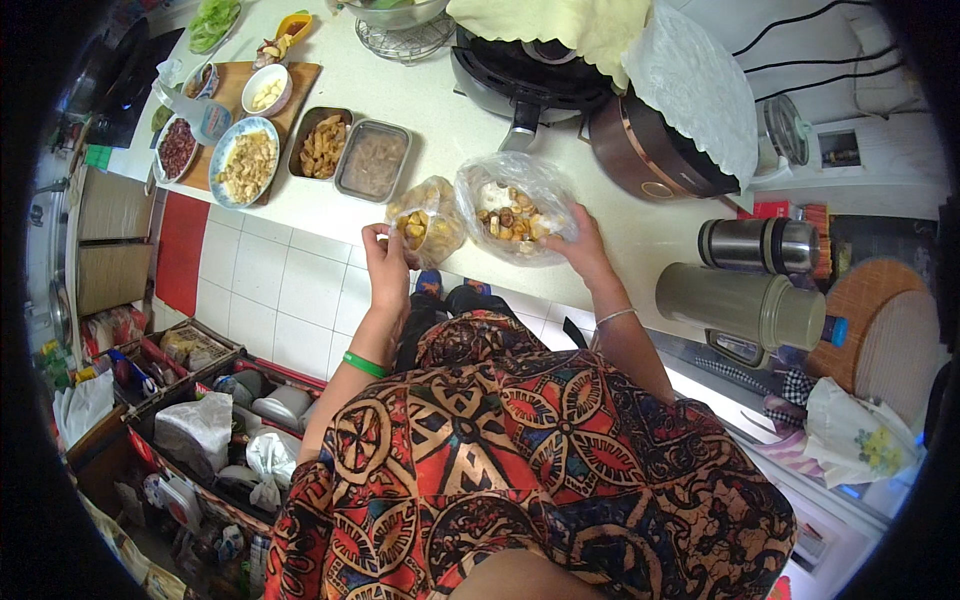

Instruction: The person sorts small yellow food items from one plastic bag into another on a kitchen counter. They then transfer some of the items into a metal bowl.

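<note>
My left hand (pixel 390 251) pinches the rim of a clear plastic bag of yellow food pieces (pixel 437 232) at the counter's front edge. Just right of it, my right hand (pixel 581 244) grips the side of a larger clear plastic bag (pixel 480 176), which stands open and holds brown and pale pieces that look like mushrooms or nuts (pixel 517 221). Behind the smaller bag are a lidded metal container (pixel 373 161) and an uncovered metal container of brown food pieces (pixel 321 146).
A wooden cutting board (pixel 300 79) at the left bears bowls of food and a spray bottle (pixel 206 116). An air fryer basket (pixel 517 82) and a brown cooker (pixel 652 154) stand behind. A steel flask (pixel 757 244) and a large thermos (pixel 739 307) lie at the right.
</note>
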Demonstrator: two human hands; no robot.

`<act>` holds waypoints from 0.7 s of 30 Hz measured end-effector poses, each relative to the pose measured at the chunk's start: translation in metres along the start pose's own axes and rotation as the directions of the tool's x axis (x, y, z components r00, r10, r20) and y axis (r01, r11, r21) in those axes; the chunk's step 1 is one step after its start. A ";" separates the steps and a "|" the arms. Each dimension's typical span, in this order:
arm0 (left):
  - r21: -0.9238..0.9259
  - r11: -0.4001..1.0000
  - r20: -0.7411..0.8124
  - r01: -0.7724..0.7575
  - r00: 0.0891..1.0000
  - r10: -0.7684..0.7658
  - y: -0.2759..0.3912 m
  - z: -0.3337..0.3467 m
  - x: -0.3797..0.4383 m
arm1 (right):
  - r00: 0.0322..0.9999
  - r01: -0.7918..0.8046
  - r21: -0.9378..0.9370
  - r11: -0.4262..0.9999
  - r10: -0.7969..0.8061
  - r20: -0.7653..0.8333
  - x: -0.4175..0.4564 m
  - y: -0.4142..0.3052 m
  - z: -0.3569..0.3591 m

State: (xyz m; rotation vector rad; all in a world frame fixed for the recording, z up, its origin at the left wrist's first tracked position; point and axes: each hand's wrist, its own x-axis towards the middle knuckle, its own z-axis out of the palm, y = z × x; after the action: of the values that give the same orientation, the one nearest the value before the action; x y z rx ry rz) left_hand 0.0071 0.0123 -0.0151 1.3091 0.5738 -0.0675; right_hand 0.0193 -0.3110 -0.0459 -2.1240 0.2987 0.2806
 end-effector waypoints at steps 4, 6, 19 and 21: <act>0.003 1.000 -0.010 0.019 1.000 -0.019 0.000 0.003 -0.001 | 0.969 0.077 -0.298 0.951 -0.142 -0.202 0.001 0.002 0.017; -0.013 1.000 0.002 0.024 1.000 -0.024 -0.003 0.002 0.000 | 0.920 0.165 -0.481 0.861 -0.310 -0.239 -0.001 0.002 0.024; -0.054 0.998 0.003 0.011 1.000 -0.011 0.001 0.005 -0.002 | 0.896 0.425 -0.596 0.682 -0.409 0.171 0.009 -0.047 0.002; -0.054 0.998 0.015 0.009 1.000 -0.008 -0.001 0.004 -0.001 | 0.869 0.470 -0.588 0.658 -0.462 0.177 0.011 -0.047 0.001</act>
State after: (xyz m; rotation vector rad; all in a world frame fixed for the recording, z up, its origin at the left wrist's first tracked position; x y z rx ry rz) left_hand 0.0076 0.0084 -0.0147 1.2523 0.5646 -0.0682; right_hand 0.0445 -0.2861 -0.0133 -2.7527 -0.4266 0.0810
